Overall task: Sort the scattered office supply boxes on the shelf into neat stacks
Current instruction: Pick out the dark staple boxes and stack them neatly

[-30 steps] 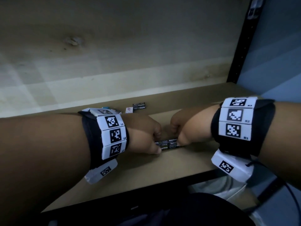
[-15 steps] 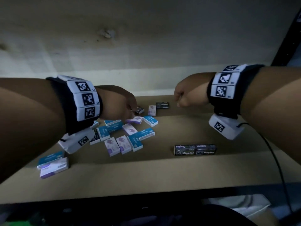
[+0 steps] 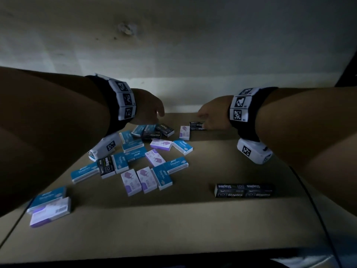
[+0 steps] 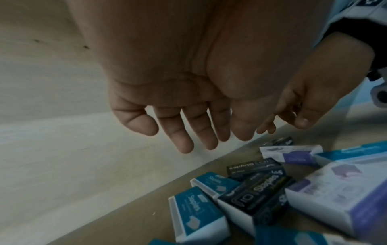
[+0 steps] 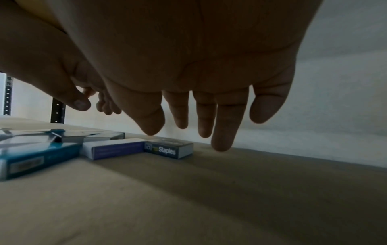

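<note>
Several small staple boxes, blue, purple and black, lie scattered on the shelf board (image 3: 193,219). Two black boxes (image 3: 244,190) lie end to end at the front right. My left hand (image 3: 152,113) hovers open over the black boxes (image 3: 165,130) at the back of the pile; its fingers (image 4: 184,140) hang loose and hold nothing. My right hand (image 3: 209,117) is open with fingers (image 5: 222,137) pointing down just above a lone black box (image 3: 196,125) (image 5: 169,148) near the back wall, next to a purple box (image 3: 184,132).
The back wall (image 3: 173,55) stands close behind both hands. A blue box and a purple box (image 3: 50,212) lie near the front left edge. Bare board shows between the pile and the front-right black pair. A dark upright post (image 5: 57,107) stands at the shelf's far end.
Both hands left the black pair at the front and moved up toward the back. Their fists have opened. The head view has tilted down, showing the scattered pile.
</note>
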